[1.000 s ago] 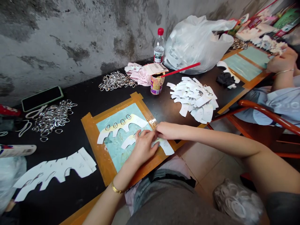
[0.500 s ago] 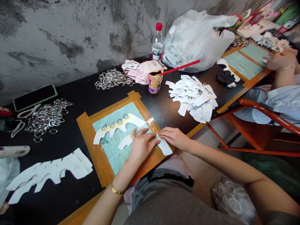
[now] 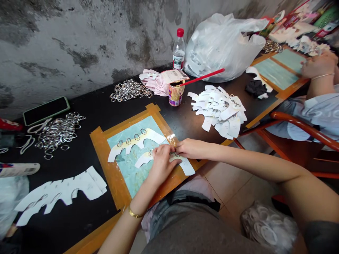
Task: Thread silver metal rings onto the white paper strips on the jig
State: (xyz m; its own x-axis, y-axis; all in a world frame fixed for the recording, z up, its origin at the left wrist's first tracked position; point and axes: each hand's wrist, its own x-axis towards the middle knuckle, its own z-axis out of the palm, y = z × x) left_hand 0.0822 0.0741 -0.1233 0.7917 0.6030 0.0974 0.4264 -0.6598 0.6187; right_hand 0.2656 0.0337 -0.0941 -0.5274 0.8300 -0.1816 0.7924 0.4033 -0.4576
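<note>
On the taped pale-green board [image 3: 132, 183], a white scalloped strip [image 3: 187, 167] with a yellowish upper edge lies under both hands. My left hand [image 3: 162, 164] is closed over its middle, fingers bent together and thumb pressing low on the strip. My right hand [image 3: 191, 148] pinches the strip's upper edge beside a metal ring [image 3: 177, 154]. Another metal ring [image 3: 150, 152] shows left of my left fingers. What lies directly beneath the fingertips is hidden. Above, a second scalloped strip [image 3: 137, 141] carries several metal rings along its upper edge.
Loose metal rings [image 3: 57, 132] lie at left near a phone [image 3: 46, 110]; more rings [image 3: 129, 90] lie further back. White strips [image 3: 63, 190] lie front left, with a strip pile [image 3: 218, 109] at right. A noodle cup [image 3: 176, 95], bottle [image 3: 178, 51] and plastic bag [image 3: 222, 46] stand behind. A co-worker's hands [image 3: 319, 65] are far right.
My left fingers have drawn together from a more spread pose. My right hand has shifted slightly left, its fingers more bent at the strip's edge. The view has shifted a little.
</note>
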